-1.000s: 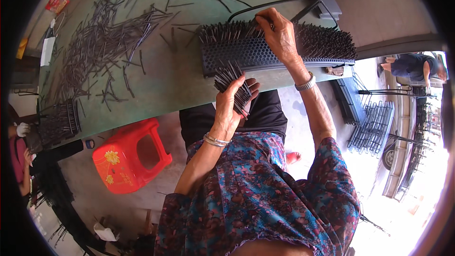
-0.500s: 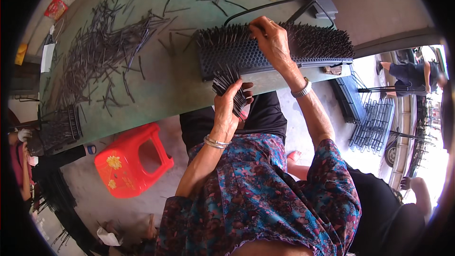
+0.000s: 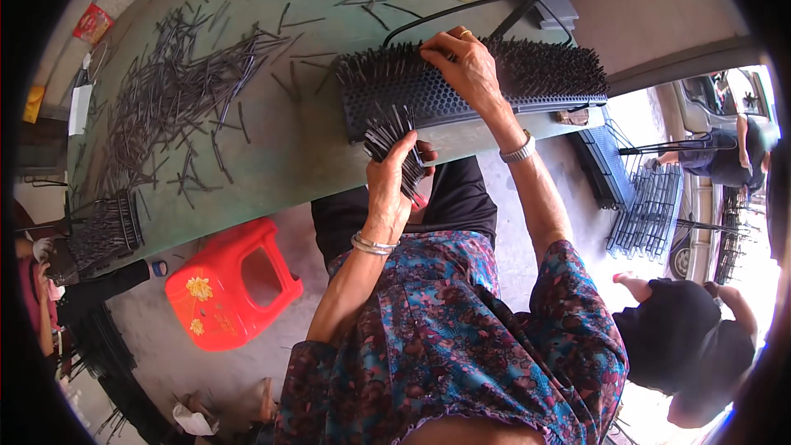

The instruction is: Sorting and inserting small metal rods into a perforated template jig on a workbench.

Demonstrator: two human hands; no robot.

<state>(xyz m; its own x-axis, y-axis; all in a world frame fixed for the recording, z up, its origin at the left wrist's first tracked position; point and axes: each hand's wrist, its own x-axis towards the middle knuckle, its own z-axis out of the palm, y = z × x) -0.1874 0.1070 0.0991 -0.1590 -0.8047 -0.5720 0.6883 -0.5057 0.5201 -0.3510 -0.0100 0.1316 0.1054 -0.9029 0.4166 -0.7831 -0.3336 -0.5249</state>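
Observation:
My left hand (image 3: 391,177) is closed around a bundle of thin dark sticks (image 3: 386,133), their ends fanning out above the thumb. In front of it lies a long dark block with rows of round holes (image 3: 412,101) near the table's edge. Many short dark sticks (image 3: 548,67) stand upright in its far rows and right part; the holes nearer to me on the left show bare. My right hand (image 3: 470,70) is over the middle of the block, thumb and fingertips pinched together among the standing sticks. Whatever the pinch holds is too small to make out.
Loose sticks (image 3: 177,74) lie heaped across the left of the green table (image 3: 272,144). A bent black metal bar (image 3: 461,7) arches behind the block. Below the table stands a red plastic stool (image 3: 222,288). More perforated blocks (image 3: 606,169) stand at right; other people are at both sides.
My right hand has shifted slightly left along the block, still pinched. The left hand keeps its bundle, whose tips have spread a little. A person at right has moved away from my side.

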